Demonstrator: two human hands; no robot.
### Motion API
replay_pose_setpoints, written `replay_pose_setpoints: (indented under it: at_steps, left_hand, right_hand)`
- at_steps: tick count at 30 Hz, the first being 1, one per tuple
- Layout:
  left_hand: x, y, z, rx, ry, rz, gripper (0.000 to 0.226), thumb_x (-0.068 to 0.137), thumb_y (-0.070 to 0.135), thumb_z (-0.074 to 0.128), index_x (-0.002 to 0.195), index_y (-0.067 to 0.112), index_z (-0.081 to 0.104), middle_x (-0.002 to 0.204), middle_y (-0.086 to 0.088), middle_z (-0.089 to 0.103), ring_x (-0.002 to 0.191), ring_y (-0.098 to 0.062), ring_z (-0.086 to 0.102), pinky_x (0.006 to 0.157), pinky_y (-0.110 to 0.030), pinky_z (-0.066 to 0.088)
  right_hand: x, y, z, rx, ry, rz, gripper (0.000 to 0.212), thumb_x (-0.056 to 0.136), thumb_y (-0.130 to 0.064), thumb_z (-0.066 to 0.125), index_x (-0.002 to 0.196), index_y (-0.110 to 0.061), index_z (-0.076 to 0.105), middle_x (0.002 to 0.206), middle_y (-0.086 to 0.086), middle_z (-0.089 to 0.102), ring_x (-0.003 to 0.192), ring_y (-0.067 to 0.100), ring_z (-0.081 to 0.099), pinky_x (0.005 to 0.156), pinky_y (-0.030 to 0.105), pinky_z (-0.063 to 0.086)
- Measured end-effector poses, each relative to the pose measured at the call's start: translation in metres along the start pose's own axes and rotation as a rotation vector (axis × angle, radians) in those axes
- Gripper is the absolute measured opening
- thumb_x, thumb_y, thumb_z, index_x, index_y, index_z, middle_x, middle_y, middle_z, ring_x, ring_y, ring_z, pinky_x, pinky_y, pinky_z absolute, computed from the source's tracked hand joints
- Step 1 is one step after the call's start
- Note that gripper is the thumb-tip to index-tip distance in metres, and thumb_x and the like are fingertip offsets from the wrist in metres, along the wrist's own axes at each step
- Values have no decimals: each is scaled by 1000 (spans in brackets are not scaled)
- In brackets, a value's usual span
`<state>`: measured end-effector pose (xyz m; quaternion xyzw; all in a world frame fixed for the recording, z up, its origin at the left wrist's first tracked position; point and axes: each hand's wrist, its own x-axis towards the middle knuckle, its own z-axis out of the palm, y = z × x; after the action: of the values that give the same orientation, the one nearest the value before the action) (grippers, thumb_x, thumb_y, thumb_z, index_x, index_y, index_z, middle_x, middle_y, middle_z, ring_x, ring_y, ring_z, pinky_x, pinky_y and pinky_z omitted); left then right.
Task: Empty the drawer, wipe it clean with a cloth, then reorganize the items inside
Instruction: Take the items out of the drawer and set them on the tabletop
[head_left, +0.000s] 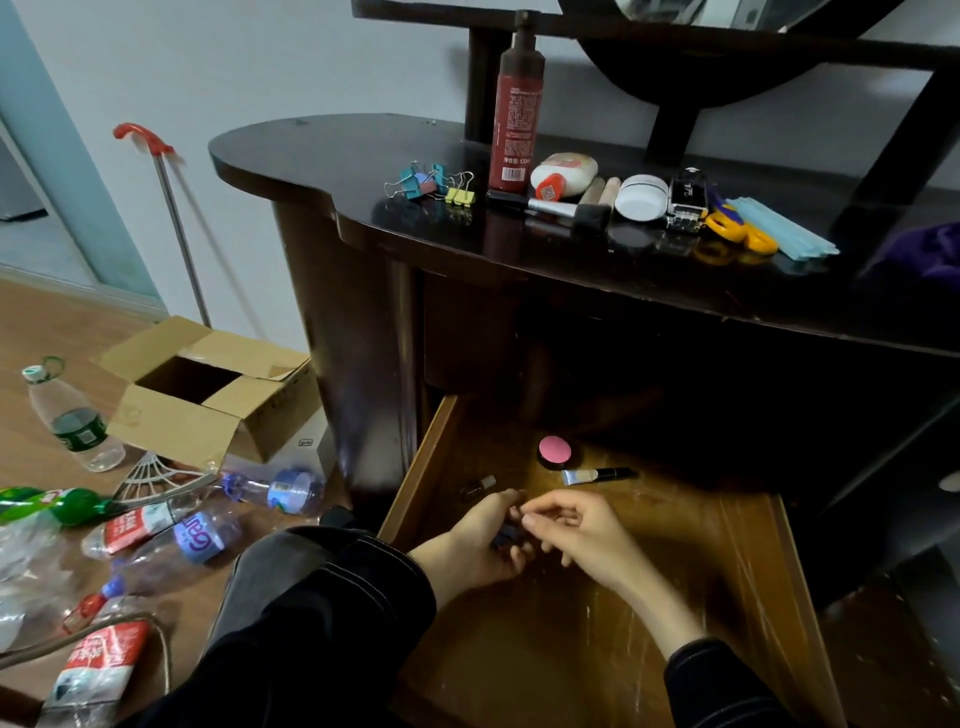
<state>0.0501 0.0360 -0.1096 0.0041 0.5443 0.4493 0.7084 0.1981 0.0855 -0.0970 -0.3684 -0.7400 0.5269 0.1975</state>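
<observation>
head view, one frame.

drawer: pulled open at lower centre of the frame, scratched wooden bottom showing.

left hand: over the near left part of the drawer, palm turned up. grip curled round a small dark item; what the item was could not be made out.

right hand: just right of the left hand, fingers bent, fingertips at the dark item. whether this grip pinched the item or only touched it could not be told.

inside the drawer, above the hands in the frame:
- pink round compact, towards the back
- small brush, lying flat just below and right of the compact
- small bottle, lying near the left wall, just above the left hand

on the dark surface, upper centre to upper right, in a rough row from left to right: binder clips, tall red-brown bottle standing upright, white tube on its side, black brush, white round jar, yellow scissors, pale blue sticks. purple cloth at the right edge of the frame, on the same surface.

left side of the frame: open cardboard box on the floor, plastic bottles scattered below it.
</observation>
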Motion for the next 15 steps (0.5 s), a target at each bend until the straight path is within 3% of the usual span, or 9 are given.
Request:
replay_pose_setpoints:
  at_steps: [4, 7, 8, 10, 12, 15]
  left_hand:
    - [-4, 0, 0, 5, -24, 70, 13, 92, 14, 60, 82, 6, 58, 68, -7, 56, 47, -12, 47, 36, -17, 31]
    - [-4, 3, 0, 19, 74, 235, 8, 88, 8, 63, 83, 7, 56, 63, -5, 52, 44, -11, 42, 36, -19, 25]
    - [-3, 5, -1, 15, 138, 309, 8, 87, 7, 63, 83, 7, 56, 62, -4, 52, 43, -12, 40, 37, -20, 24]
    - [0, 10, -4, -10, 256, 405, 5, 87, 8, 62, 84, 7, 58, 62, -4, 50, 42, -12, 38, 37, -21, 23]
    - [3, 13, -7, -24, 341, 420, 5, 88, 10, 61, 84, 7, 59, 62, -3, 49, 42, -12, 39, 36, -22, 25]
    - [8, 12, -11, -26, 399, 424, 8, 89, 14, 61, 83, 10, 59, 64, -4, 51, 44, -13, 41, 34, -21, 30]
  right_hand:
    - [7, 10, -8, 76, 219, 81, 10, 97, -20, 63, 97, -20, 73, 83, -3, 76, 67, 12, 66, 54, 24, 51]
    - [11, 26, -9, -31, 313, 195, 11, 98, -20, 61, 105, -21, 69, 91, -5, 72, 66, 8, 66, 57, 22, 53]
    - [11, 30, -8, -79, 290, 213, 14, 98, -22, 61, 111, -26, 65, 104, -6, 69, 73, 8, 67, 61, 21, 56]
    - [13, 35, 0, -179, 202, 210, 34, 99, -28, 60, 132, -35, 55, 127, -12, 57, 103, 12, 65, 84, 30, 59]
    - [17, 33, 14, -217, 93, 162, 50, 100, -32, 57, 146, -44, 41, 145, -15, 44, 133, 13, 48, 105, 36, 48]
    - [27, 29, 37, -435, -19, 119, 56, 102, -38, 51, 152, -44, 29, 160, -14, 29, 143, 16, 38, 108, 37, 44]
